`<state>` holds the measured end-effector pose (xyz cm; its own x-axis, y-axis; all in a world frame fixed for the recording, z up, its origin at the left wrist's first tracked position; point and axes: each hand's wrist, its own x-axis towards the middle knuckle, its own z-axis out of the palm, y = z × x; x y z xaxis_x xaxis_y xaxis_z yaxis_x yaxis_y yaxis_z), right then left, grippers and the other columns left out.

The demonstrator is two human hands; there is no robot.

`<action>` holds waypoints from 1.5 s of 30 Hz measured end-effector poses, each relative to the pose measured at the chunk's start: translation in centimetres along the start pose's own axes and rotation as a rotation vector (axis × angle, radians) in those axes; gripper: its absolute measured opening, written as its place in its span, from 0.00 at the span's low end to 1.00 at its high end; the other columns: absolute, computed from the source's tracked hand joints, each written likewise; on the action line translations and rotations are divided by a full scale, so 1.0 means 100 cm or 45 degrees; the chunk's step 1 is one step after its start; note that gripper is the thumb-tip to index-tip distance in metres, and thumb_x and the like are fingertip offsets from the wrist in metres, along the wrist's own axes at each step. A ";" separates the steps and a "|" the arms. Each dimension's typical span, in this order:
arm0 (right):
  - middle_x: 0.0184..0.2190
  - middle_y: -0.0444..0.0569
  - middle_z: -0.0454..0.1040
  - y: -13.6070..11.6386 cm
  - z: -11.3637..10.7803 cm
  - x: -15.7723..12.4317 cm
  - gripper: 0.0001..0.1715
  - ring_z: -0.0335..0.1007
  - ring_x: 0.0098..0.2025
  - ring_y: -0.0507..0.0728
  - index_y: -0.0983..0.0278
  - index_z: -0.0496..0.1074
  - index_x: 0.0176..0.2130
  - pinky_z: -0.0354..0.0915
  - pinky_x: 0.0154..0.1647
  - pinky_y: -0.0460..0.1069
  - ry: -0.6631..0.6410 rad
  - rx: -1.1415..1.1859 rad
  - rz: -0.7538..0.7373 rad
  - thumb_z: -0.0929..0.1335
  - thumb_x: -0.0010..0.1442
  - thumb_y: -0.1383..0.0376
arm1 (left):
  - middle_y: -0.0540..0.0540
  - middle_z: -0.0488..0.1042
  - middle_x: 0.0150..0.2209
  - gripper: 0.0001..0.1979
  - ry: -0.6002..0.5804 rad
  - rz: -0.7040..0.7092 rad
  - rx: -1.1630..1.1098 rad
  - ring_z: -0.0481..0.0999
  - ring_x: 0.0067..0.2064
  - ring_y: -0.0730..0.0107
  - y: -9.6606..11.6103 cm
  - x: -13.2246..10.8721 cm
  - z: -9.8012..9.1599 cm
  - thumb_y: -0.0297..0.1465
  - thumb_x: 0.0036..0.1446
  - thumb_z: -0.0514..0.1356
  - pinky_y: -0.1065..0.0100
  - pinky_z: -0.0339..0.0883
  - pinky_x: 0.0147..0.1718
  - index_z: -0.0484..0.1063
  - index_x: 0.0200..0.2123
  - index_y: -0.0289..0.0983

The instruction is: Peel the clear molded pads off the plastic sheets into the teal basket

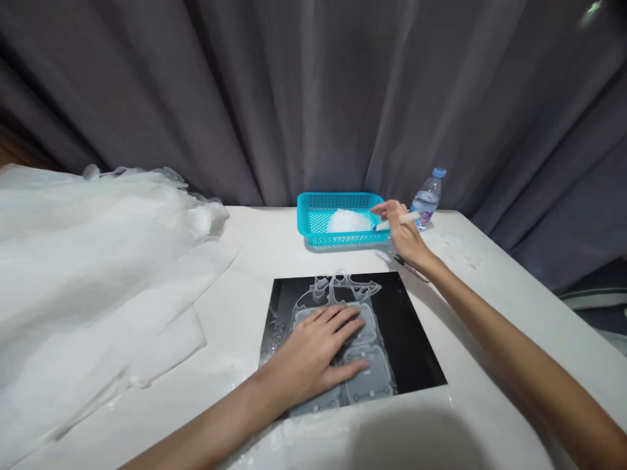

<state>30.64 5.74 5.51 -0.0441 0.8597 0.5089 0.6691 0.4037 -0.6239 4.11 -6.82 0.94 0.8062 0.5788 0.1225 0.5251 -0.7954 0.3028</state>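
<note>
Head view | our left hand [318, 339], spread flat, touches plastic [371, 377] at lower centre, its long axis running up-frame | our right hand [405, 240], right of centre, farther off, grasps a stick [411, 216].

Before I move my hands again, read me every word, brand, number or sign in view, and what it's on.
None can be read for certain.
Bottle label: a pale, letter-like mark on pink, too small and blurred to read.
Clear plastic piece: small marks, too small to read.
White stick: no lettering visible.
Blue basket: no lettering visible.
</note>
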 end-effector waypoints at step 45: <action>0.46 0.49 0.82 -0.037 -0.027 -0.148 0.09 0.80 0.48 0.57 0.60 0.78 0.47 0.73 0.53 0.52 -0.815 0.373 -0.234 0.67 0.74 0.62 | 0.44 0.57 0.76 0.35 -0.020 -0.084 -0.115 0.62 0.73 0.43 -0.019 0.017 -0.008 0.61 0.58 0.63 0.45 0.61 0.69 0.77 0.62 0.49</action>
<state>30.86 -9.32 1.88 -0.6223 0.7482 0.2299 0.3868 0.5494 -0.7407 4.25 -4.20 1.32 0.7754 0.6257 0.0850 0.5507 -0.7360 0.3938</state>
